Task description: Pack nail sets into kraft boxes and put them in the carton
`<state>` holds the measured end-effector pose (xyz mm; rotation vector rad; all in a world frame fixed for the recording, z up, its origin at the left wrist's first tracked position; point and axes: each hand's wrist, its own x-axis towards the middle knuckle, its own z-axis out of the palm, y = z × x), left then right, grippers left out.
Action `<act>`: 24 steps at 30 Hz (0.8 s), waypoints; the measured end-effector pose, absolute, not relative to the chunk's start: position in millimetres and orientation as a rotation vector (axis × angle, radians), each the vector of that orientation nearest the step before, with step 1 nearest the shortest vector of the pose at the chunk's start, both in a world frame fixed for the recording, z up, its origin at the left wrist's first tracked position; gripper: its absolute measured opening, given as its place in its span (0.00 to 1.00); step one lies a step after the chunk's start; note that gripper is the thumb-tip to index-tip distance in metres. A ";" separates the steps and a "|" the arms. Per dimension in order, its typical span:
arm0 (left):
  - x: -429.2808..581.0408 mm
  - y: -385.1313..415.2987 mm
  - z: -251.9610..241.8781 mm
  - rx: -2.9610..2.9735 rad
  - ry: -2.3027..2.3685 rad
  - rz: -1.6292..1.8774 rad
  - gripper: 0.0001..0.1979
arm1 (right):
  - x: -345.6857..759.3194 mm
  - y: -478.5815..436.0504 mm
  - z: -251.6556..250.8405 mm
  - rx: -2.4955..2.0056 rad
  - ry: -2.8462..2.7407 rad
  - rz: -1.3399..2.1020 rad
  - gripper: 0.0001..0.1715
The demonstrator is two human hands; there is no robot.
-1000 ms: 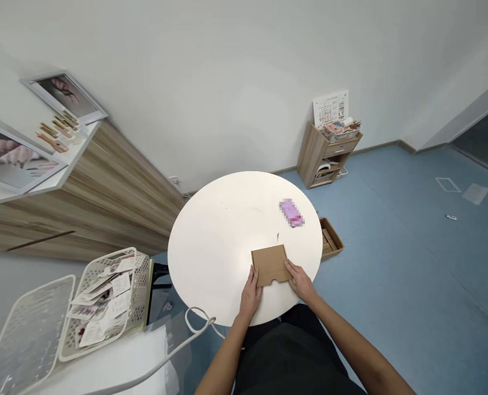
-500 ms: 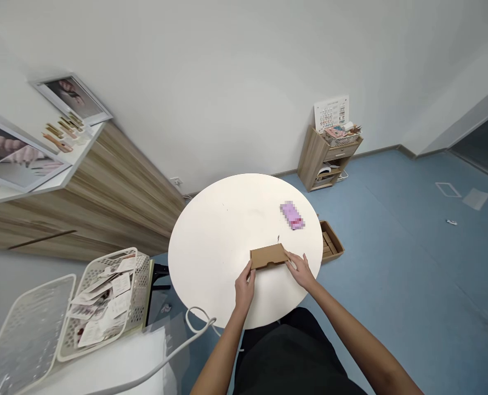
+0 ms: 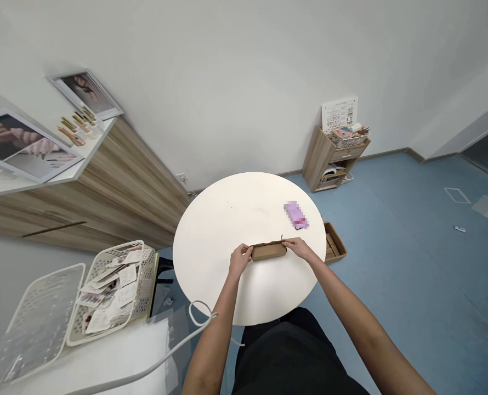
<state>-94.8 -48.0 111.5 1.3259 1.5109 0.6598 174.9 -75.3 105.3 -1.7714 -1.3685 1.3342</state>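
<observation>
A small brown cardboard box (image 3: 269,251) is held between my two hands over the white round table (image 3: 211,236). Its long face is turned toward me. My left hand (image 3: 239,258) grips the left end, fingers closed on the upper corner. At the right end, the fingers of my right hand (image 3: 296,247) pinch the other upper corner. Beyond the box, to the right, lies a purple item (image 3: 296,214) that is blurred out. A tiny dark object (image 3: 282,237) shows just past the box's far edge.
Left of the table, a white plastic basket (image 3: 147,274) holds packets and cards. A grey cable (image 3: 174,348) loops near my left forearm. Low at the table's right edge is a brown open box (image 3: 339,241). A small wooden cabinet (image 3: 313,159) stands against the wall.
Both hands have moved up to the box's far upper corners. Its broad top face has tipped out of sight, and a long, darker face now shows toward me.
</observation>
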 end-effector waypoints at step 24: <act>-106.5 -53.7 95.6 1.422 1.427 0.639 0.15 | 179.3 -79.6 92.8 -1.711 -1.400 1.307 0.21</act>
